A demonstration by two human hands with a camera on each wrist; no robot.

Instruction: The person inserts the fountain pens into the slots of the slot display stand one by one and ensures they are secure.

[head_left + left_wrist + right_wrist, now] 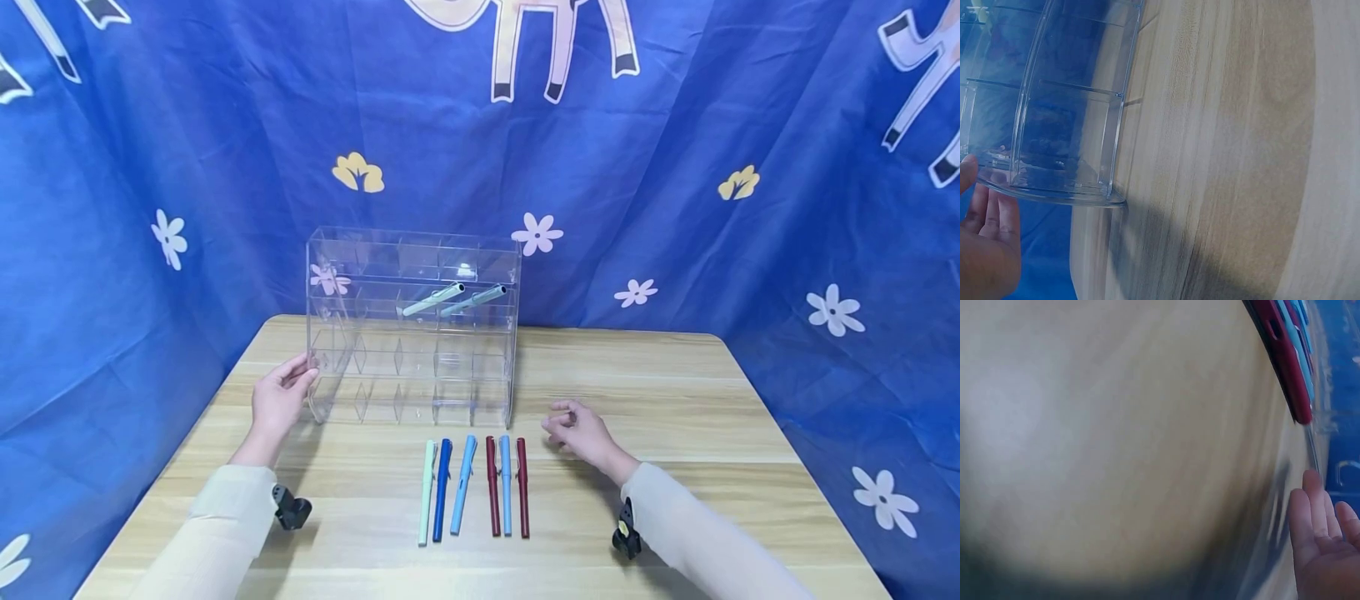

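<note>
A clear acrylic pen rack (416, 387) with rows of compartments stands upright on the table. My left hand (277, 404) holds its left side wall, thumb at the front and fingers behind, as the left wrist view shows at the rack's edge (1060, 199). A pale green pen (433, 299) and a grey-blue pen (473, 300) lie slanted in an upper row. In front of the rack is a line of pens: mint green (426, 493), dark blue (442, 492), light blue and dark red (522, 487). My right hand (585, 433), fingers loosely bent and holding nothing, hovers right of them.
The wood-grain table (645, 375) carries the rack and the pens. Behind and beside it hangs a blue patterned cloth (450, 125). A small black camera (291, 508) is strapped at the left wrist, another (626, 533) at the right.
</note>
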